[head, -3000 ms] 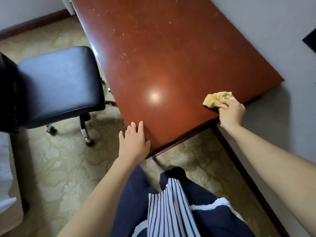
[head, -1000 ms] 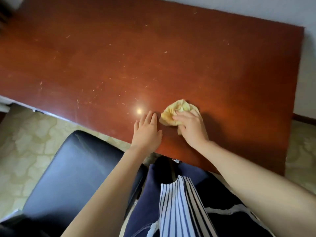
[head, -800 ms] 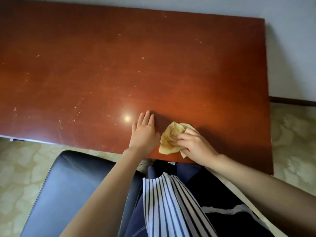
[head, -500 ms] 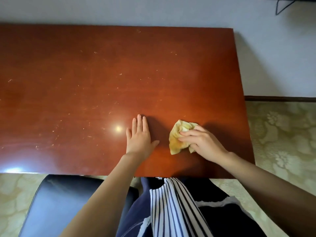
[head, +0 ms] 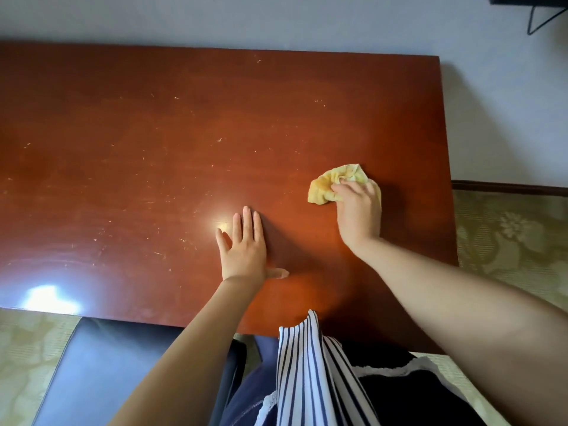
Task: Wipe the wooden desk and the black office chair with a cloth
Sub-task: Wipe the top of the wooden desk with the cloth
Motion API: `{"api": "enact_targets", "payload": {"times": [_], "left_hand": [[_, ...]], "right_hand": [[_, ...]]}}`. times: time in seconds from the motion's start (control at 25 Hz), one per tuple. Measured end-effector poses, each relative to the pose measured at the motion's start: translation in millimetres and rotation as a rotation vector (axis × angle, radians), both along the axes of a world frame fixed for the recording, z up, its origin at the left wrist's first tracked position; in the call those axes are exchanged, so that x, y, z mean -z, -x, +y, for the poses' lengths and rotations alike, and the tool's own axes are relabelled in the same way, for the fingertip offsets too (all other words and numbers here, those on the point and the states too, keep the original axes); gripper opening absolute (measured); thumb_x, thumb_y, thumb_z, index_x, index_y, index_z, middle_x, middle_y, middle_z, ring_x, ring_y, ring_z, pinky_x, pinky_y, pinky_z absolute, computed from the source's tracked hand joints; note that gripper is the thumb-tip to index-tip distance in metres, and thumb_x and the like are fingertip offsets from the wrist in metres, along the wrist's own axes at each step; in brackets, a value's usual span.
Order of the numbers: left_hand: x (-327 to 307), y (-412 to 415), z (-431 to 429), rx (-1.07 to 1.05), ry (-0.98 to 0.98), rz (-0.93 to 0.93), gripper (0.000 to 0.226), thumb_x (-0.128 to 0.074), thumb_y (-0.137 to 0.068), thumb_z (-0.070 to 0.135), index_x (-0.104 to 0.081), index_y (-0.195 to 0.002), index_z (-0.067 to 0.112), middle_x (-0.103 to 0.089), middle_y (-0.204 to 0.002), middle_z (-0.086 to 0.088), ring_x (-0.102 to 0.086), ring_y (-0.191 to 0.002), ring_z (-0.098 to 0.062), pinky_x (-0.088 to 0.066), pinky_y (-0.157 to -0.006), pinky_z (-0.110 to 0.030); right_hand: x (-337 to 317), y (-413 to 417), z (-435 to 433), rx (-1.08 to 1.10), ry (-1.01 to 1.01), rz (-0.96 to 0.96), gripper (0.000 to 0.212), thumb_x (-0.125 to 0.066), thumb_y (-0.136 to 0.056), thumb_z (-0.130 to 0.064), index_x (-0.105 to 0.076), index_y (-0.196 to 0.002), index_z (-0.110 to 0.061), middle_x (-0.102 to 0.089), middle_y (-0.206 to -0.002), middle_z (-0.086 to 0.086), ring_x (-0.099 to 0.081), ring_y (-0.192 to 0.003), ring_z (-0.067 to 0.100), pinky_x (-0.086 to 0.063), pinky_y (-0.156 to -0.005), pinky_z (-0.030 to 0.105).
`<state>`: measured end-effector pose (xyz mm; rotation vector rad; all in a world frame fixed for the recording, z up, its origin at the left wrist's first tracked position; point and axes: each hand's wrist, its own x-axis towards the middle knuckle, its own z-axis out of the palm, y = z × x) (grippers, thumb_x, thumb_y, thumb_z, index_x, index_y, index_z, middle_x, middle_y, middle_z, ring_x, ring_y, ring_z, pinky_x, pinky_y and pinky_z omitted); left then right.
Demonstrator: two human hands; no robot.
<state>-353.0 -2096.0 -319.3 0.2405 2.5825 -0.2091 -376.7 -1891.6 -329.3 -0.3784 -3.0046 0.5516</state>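
The broad reddish-brown wooden desk (head: 153, 149) fills most of the view, its long axis running left to right, its back edge against a pale wall (head: 276, 20) and its right end near the right of the frame. Fine pale scratches and specks scatter across the unwiped stretch to the left, and that stretch lies wholly leftward of both hands. Below the near edge, at lower left, the black padded office chair (head: 107, 373) sits partly tucked under the desk, on patterned beige carpet (head: 507, 235). The right hand (head: 358, 210) curls over a crumpled yellow cloth (head: 329, 184) and presses it to the desktop toward the right end. The left hand (head: 244, 244) lies flat with fingers straight on the wood, just left of the cloth hand and nearer the person. By my judgement a leftward sweep would meet this bracing hand first, so it needs lifting or shifting; nothing else stands on the desk. The chair looks untouched yet.
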Motion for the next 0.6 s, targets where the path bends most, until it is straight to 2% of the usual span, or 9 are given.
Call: {"api": "enact_targets", "payload": {"times": [0.08,0.16,0.28,0.36,0.48,0.6], "left_hand": [[0,0,0,-0.004,0.003,0.007,0.133,-0.057,-0.065,0.079,0.019,-0.148,0.008,0.019,-0.158,-0.008,0.013,-0.147,-0.025,-0.004,-0.114,-0.055],[-1,-1,-1,-0.003,0.001,0.007,0.133,-0.057,-0.065,0.079,0.018,-0.148,0.009,0.018,-0.159,-0.007,0.012,-0.147,-0.024,-0.005,-0.115,-0.055],[-2,-1,-1,-0.009,-0.003,0.011,0.133,-0.058,-0.064,0.079,0.017,-0.149,0.010,0.018,-0.159,-0.007,0.011,-0.147,-0.024,-0.006,-0.115,-0.055],[-3,0,-1,0.003,0.004,0.017,0.133,-0.059,-0.063,0.080,0.015,-0.149,0.009,0.016,-0.159,-0.007,0.010,-0.147,-0.024,-0.007,-0.115,-0.054],[-3,1,0,0.003,0.000,0.021,0.134,-0.059,-0.062,0.080,0.012,-0.150,0.009,0.012,-0.159,-0.007,0.007,-0.147,-0.024,-0.007,-0.114,-0.054],[-4,-1,-1,0.012,0.004,0.030,0.132,-0.057,-0.063,0.081,0.012,-0.150,0.009,0.011,-0.159,-0.007,0.007,-0.147,-0.024,-0.007,-0.114,-0.054]], "right_hand": [[1,-3,-20,-0.075,0.022,0.001,0.030,-0.049,-0.093,-0.006,-0.067,-0.116,-0.016,-0.065,-0.118,0.004,-0.048,-0.113,0.031,-0.029,-0.101,0.035],[-1,-11,-32,-0.237,0.052,0.001,0.029,-0.052,-0.092,-0.005,-0.069,-0.113,-0.014,-0.066,-0.118,0.005,-0.050,-0.113,0.033,-0.034,-0.100,0.040],[-7,-29,-32,-0.484,0.084,0.080,0.027,-0.062,-0.079,0.005,-0.074,-0.101,-0.007,-0.070,-0.104,0.010,-0.059,-0.098,0.037,-0.049,-0.088,0.046],[-6,-44,-23,-0.608,0.088,0.119,0.030,-0.067,-0.070,0.009,-0.076,-0.094,-0.007,-0.072,-0.096,0.009,-0.062,-0.088,0.035,-0.052,-0.083,0.047],[-4,-72,-7,-0.752,0.124,0.128,0.032,-0.069,-0.066,0.009,-0.076,-0.092,-0.010,-0.071,-0.092,0.005,-0.063,-0.087,0.032,-0.049,-0.092,0.049],[-6,-93,19,-0.895,0.132,0.112,0.034,-0.074,-0.065,0.008,-0.077,-0.092,-0.013,-0.072,-0.095,0.001,-0.064,-0.085,0.025,-0.048,-0.094,0.043]]}}
